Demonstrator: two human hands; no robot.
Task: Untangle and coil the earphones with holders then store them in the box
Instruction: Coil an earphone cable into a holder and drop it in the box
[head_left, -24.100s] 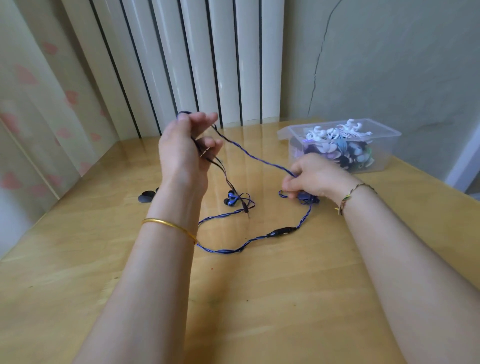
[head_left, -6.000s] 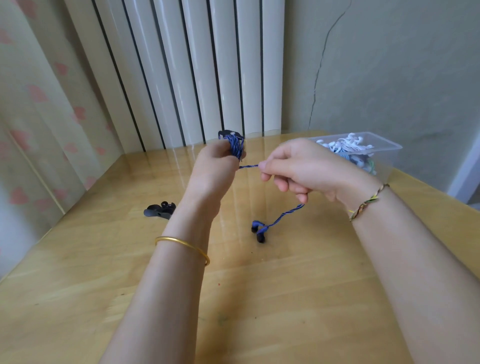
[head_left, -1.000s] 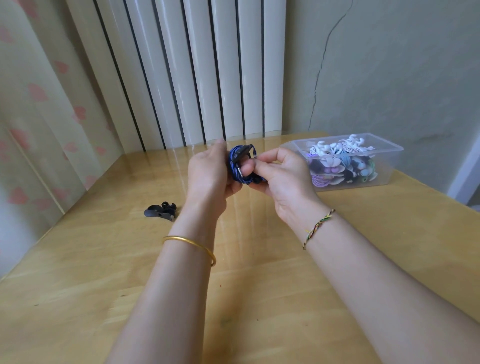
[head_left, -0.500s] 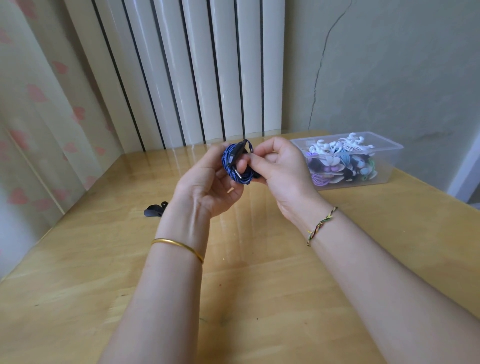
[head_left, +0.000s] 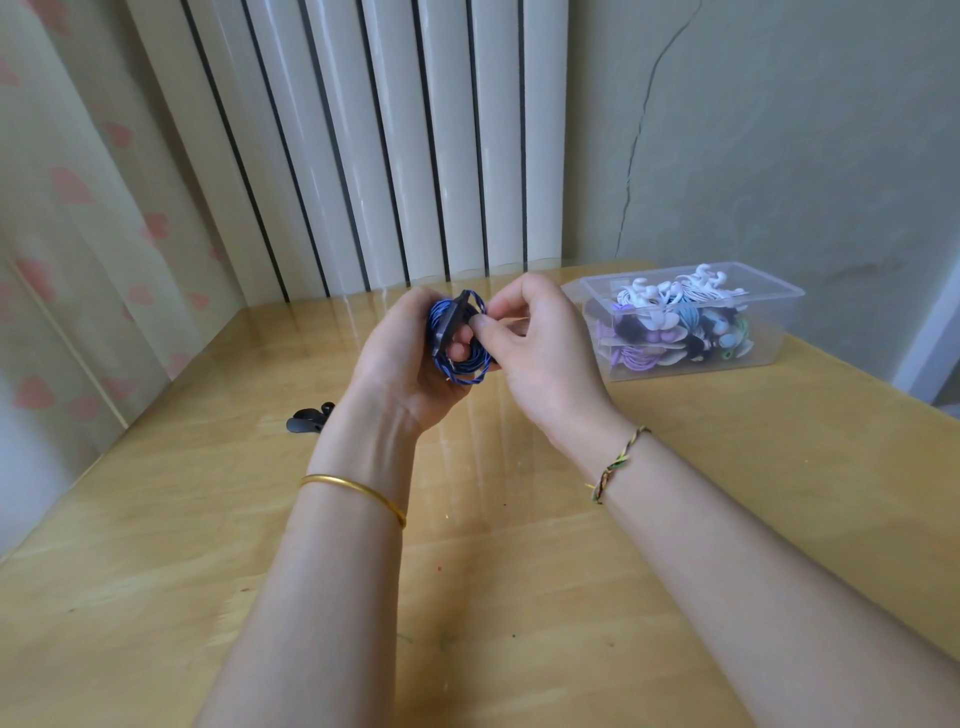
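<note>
left hand (head_left: 400, 364): curled round the coiled blue earphones (head_left: 470, 370)
right hand (head_left: 535, 353): pinching the earphones right by the black holder (head_left: 451, 323), same as just before
earphones: held above the tabletop (head_left: 519, 597), loose tail all wound in now
box (head_left: 779, 338): far right, hasn't budged

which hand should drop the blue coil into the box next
Probably the right hand: it pinches the blue coil together with the left hand, and the clear box stands on that side, nearer to it.
</note>
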